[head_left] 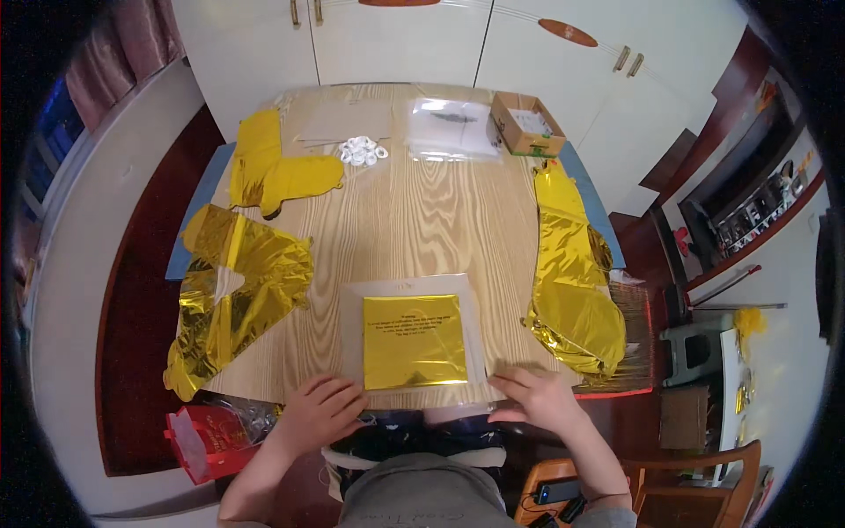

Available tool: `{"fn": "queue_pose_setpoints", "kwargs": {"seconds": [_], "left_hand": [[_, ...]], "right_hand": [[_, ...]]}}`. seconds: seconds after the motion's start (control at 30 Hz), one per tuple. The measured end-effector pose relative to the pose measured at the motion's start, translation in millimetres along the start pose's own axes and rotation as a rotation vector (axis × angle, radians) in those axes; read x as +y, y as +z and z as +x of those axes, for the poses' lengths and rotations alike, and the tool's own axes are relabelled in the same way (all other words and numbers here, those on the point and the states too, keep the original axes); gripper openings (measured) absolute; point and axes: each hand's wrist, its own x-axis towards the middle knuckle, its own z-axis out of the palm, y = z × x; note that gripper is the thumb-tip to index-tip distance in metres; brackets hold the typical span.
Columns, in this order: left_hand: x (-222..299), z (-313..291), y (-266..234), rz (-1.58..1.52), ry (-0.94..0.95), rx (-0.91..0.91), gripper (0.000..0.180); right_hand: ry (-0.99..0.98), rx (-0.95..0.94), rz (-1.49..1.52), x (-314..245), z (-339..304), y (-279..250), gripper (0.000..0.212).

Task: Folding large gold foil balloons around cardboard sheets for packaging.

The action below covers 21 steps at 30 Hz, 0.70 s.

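A clear plastic bag (475, 352) lies flat at the near edge of the table, with a folded gold foil sheet (414, 348) inside it. Dark print runs across its upper part. My left hand (321, 409) rests at the bag's near left corner, fingers stretched out. At the near right corner is my right hand (537, 400), its fingers extended and the thumb apart from them. Neither hand visibly grips anything. To the left lie a crumpled gold foil balloon (264, 290) and a flatter gold one (255, 167); another gold foil balloon (568, 273) stretches along the right edge.
Toward the back of the wooden table (396, 220) sit a pile of white rings (363, 151), a stack of clear plastic bags (453, 132) and an open cardboard box (528, 125). A red bag (207, 440) stands below the left edge; a wooden chair (704, 475) is at lower right.
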Motion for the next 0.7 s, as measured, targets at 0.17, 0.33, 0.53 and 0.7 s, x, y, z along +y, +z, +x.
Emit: {"fn": "queue_pose_setpoints", "kwargs": {"seconds": [0.17, 0.33, 0.53, 0.7], "left_hand": [[-1, 1, 8, -0.043, -0.053, 0.082, 0.033], [-3, 2, 11, -0.074, -0.073, 0.128, 0.028], [-4, -1, 16, -0.109, -0.101, 0.176, 0.022], [-4, -3, 18, -0.154, -0.145, 0.221, 0.020]], "right_hand": [[0.209, -0.246, -0.148, -5, -9, -21, 0.041], [0.351, -0.288, -0.374, -17, -7, -16, 0.037], [0.129, -0.188, -0.119, -14, 7, -9, 0.068], [0.104, -0.215, -0.089, -7, -4, 12, 0.071]]}}
